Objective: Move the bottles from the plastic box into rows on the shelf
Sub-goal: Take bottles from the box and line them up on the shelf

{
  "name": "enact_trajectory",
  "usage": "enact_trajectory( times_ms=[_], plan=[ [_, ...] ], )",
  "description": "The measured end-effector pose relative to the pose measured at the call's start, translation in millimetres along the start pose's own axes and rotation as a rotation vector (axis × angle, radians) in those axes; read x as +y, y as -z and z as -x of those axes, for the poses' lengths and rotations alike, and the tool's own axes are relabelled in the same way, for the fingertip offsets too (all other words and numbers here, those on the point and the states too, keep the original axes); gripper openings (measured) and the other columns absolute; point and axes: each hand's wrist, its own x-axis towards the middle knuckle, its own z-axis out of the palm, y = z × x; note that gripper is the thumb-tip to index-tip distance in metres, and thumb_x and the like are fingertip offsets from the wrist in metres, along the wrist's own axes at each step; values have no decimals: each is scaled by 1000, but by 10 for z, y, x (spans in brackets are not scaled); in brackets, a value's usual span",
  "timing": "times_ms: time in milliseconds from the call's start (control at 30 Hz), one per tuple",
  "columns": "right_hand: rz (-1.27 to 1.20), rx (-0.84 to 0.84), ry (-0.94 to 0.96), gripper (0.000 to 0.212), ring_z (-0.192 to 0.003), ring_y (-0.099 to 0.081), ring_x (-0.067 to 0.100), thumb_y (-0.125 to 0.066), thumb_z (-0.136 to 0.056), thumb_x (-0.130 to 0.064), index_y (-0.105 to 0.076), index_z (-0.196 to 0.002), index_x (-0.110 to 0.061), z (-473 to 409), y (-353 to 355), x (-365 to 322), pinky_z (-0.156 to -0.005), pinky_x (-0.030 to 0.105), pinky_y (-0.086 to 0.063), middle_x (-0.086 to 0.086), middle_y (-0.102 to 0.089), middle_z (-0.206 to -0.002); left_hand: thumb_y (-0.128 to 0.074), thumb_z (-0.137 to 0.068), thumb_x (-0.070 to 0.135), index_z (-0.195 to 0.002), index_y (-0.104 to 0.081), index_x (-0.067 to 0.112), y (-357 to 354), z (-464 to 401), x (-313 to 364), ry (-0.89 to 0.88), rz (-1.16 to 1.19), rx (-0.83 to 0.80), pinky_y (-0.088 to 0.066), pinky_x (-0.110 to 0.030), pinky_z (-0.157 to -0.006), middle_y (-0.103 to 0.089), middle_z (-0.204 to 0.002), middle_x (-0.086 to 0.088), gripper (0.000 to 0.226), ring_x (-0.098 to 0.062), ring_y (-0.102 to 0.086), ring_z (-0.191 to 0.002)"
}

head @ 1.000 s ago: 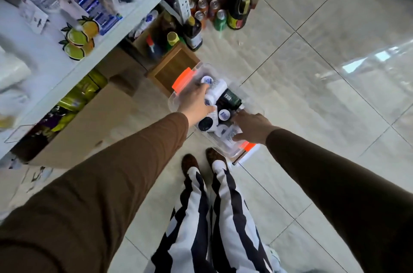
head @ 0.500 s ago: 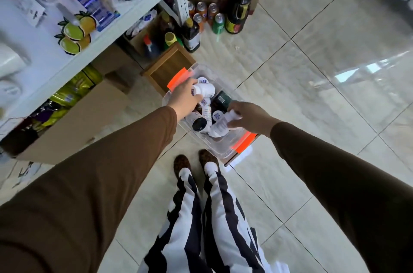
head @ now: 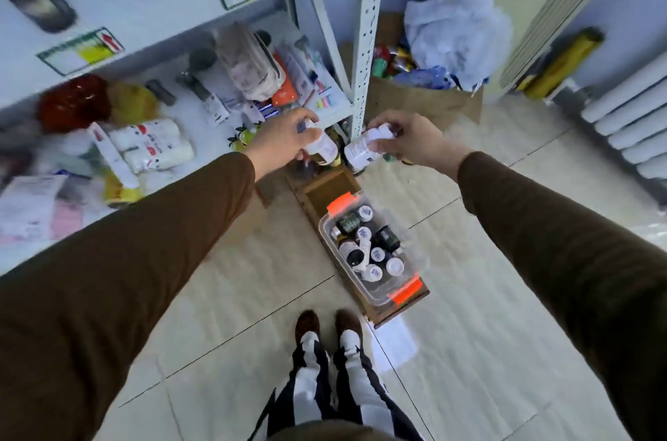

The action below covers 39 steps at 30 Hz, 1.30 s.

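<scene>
A clear plastic box (head: 382,294) with orange latches stands on the floor in front of my feet, holding several white and dark bottles (head: 364,245). My left hand (head: 281,141) is raised near the shelf's right post and grips a white bottle (head: 323,146). My right hand (head: 408,141) is level with it, just to the right, closed around another white bottle (head: 362,148) that lies tilted. Both bottles hang in the air above the floor, by the front edge of the white shelf (head: 202,122).
The shelf board carries packets, tubes, white rolls (head: 155,144) and bags. The perforated upright post (head: 368,32) stands between my hands and the shelf. A wooden crate (head: 325,188) sits under the box. A cardboard box with plastic bags (head: 433,79) and a radiator (head: 631,126) stand to the right.
Both hands have lifted out of the plastic box, each with a white bottle, and risen to shelf height. My view has swung upward toward the shelf.
</scene>
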Motion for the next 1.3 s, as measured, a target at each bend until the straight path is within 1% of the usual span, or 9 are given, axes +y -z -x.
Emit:
enact_trajectory(
  times_ms=[133, 333, 467, 567, 700, 867, 933, 1067, 1300],
  plan=[
    [-42, -18, 87, 27, -48, -56, 12, -84, -75, -28, -66, -95, -24, -51, 272, -906, -47, 22, -48, -12, -43, -59, -62, -95, 34, -112, -61, 21, 728, 323, 348, 12, 108, 73, -60, -40, -70, -61, -105, -1, 21, -24, -74, -68],
    [74, -103, 251, 40, -68, -69, 25, -77, -82, -19, -62, -117, -5, -40, 363, -2223, -71, 38, -62, 9, -55, -88, -65, -91, 32, -103, -62, 25, 1766, 953, 602, 23, 97, 181, -60, -35, -58, -71, -101, -9, 14, -24, -74, -68],
    [102, -151, 385, 35, -68, -68, 28, -71, -86, -7, -61, -120, -5, -5, 239, -2981, -77, 41, -61, 7, -55, -91, -67, -91, 24, -115, -60, 20, 2326, 1457, 629, 53, 135, 250, -56, -60, -81, -65, -111, -10, 25, -29, -74, -78],
    [119, -202, 469, 38, -67, -68, 25, -67, -87, -3, -61, -124, -9, 31, 47, -3517, -71, 28, -61, 11, -59, -99, -66, -92, 14, -119, -58, 14, 2723, 1852, 558, 73, 112, 308, -59, -45, -83, -57, -126, -15, 28, -34, -73, -86],
    [146, -261, 569, 41, -70, -70, 25, -68, -87, -5, -59, -126, -11, 77, -357, -4196, -69, 26, -61, 18, -59, -116, -64, -92, 10, -122, -56, 15, 3239, 2396, 323, 84, 70, 405, -61, -24, -66, -58, -125, -12, 31, -30, -73, -88],
    [126, -245, 650, 32, -66, -73, 20, -72, -83, -12, -55, -110, -15, 148, -938, -4853, -67, 34, -62, 12, -61, -112, -64, -92, 10, -120, -56, 13, 3810, 2923, -134, 96, 88, 501, -59, -40, -86, -62, -121, -13, 30, -31, -72, -91],
    [132, -205, 674, 31, -65, -73, 21, -75, -81, -15, -52, -102, -16, 131, -1158, -5067, -60, 32, -60, 11, -62, -105, -64, -92, 13, -122, -56, 13, 4023, 3082, -288, 72, 107, 561, -60, -38, -82, -63, -120, -12, 31, -29, -73, -88],
    [121, -154, 747, 30, -64, -71, 16, -79, -78, -22, -55, -95, -14, 194, -2089, -5844, -62, 31, -62, 9, -66, -99, -65, -90, 20, -117, -54, 15, 4800, 3698, -1109, 92, 48, 704, -48, -13, -46, -66, -110, -5, 30, -14, -73, -69],
    [118, -53, 773, 27, -57, -66, 9, -79, -76, -28, -62, -93, -17, 137, -2925, -6442, -62, 34, -59, -2, -71, -86, -69, -87, 23, -106, -57, 15, 5408, 4109, -1812, 72, 38, 765, -56, -19, -58, -69, -99, -7, 24, -10, -70, -60]
  ],
)
